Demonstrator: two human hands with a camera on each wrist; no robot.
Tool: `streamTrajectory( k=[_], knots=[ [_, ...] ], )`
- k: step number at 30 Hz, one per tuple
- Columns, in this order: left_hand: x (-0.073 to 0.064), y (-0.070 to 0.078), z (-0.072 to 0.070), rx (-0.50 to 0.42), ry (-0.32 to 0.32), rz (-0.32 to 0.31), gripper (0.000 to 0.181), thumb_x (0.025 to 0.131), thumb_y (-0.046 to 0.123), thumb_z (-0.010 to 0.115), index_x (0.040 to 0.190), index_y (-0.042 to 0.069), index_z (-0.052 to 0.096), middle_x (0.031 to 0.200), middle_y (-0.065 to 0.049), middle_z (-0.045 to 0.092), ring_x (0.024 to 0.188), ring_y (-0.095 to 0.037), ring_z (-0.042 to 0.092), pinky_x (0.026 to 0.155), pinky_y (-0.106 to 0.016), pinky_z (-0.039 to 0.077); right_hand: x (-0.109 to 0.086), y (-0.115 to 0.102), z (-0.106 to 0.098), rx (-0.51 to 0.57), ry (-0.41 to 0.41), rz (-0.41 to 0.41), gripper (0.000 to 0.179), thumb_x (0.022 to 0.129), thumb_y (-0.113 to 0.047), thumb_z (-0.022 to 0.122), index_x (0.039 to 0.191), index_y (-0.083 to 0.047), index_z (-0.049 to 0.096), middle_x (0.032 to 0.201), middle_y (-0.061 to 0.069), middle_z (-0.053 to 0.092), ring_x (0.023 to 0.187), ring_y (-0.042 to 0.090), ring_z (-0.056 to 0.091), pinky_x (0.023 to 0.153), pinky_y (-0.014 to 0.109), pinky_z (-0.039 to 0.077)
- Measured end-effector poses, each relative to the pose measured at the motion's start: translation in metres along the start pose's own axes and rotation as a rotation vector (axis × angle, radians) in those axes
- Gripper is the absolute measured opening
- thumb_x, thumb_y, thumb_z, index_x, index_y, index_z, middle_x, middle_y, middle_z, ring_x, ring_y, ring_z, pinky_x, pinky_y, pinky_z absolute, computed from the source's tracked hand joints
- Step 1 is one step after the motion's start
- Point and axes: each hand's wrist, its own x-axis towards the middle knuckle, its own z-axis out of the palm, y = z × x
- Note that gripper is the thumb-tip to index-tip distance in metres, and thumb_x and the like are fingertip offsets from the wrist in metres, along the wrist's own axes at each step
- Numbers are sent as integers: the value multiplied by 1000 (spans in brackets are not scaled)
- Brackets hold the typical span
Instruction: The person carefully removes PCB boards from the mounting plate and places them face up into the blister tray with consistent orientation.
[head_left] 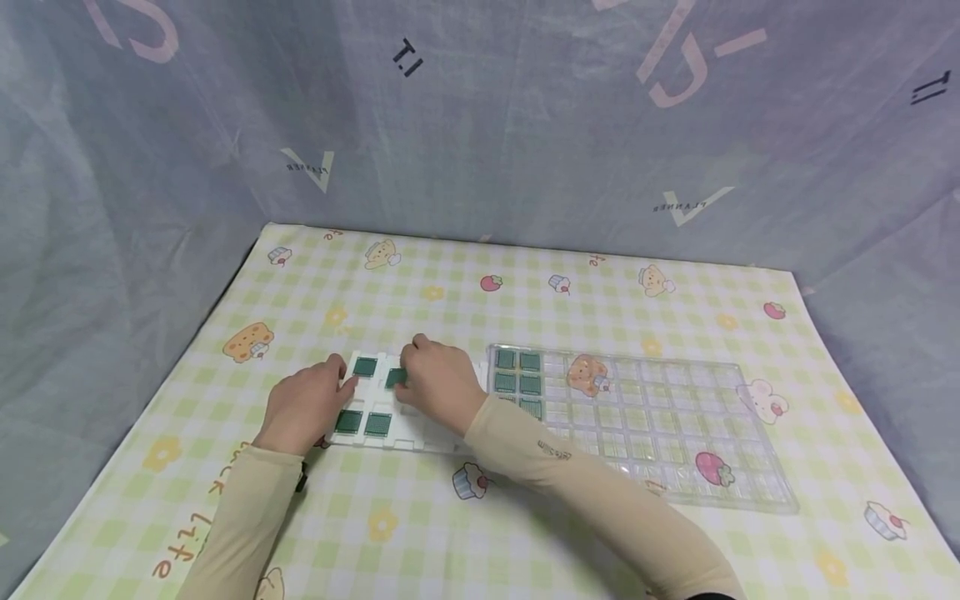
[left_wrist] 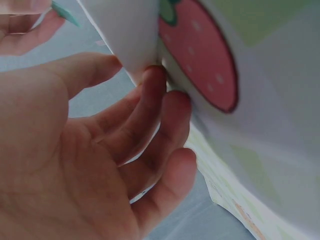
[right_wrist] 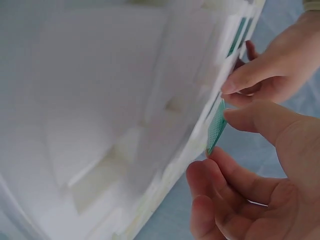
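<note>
Nearest the camera is the right sleeve (head_left: 600,500), pale tan, its forearm reaching in from 5 o'clock and slanting up toward 10. The left sleeve (head_left: 243,517) comes from 7 o'clock and points toward 1. Both wrists hang low over the checked counter (head_left: 420,550).

The right hand (head_left: 441,385) has its knuckles uppermost and its digits turned to 9 o'clock. Thumb and forefinger pinch a green board (head_left: 395,378) by its edges, the other fingers curling in loosely beneath, as the right wrist view shows. That board is tilted, over the white tray (head_left: 405,423); whether it touches the tray I cannot tell.

The left hand (head_left: 303,404) lies at the tray's 9 o'clock end, fingers bent, gripping that edge with the thumb on top and fingertips at the side. The right hand sits at its 3 o'clock, near but apart.

Around the pinched board, another board (head_left: 365,367) lies in the tray toward 10 o'clock, and two lower boards (head_left: 378,424) at 7 and 8. At 3 o'clock is the clear tray (head_left: 660,421), with a cluster of boards (head_left: 530,384) at its near-hand end, partly hidden by the right sleeve.
</note>
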Motion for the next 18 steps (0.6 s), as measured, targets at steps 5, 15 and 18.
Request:
streamTrajectory(
  k=[5,15,18],
  knots=[
    [1,0,0,5,-13,-11,26,105,29,55,106,3,56,65,-6,55,55,-20,49,50,-31,34,-11,1,-6,9,28,-4,27,90,-35,75,104,-13,75,88,-2,64,67,8,59,56,24,50],
    [-1,0,0,5,12,6,25,105,28,56,104,3,57,61,-5,53,53,-19,48,49,-31,33,-38,7,-17,84,76,3,26,89,-34,77,104,-13,75,94,0,67,71,11,65,56,24,48],
    [-1,0,0,5,11,7,25,105,28,55,104,3,57,61,-6,53,53,-19,48,49,-31,33,-48,10,-19,102,103,3,24,88,-32,78,102,-13,75,94,0,68,69,11,65,55,22,46]
  ],
)
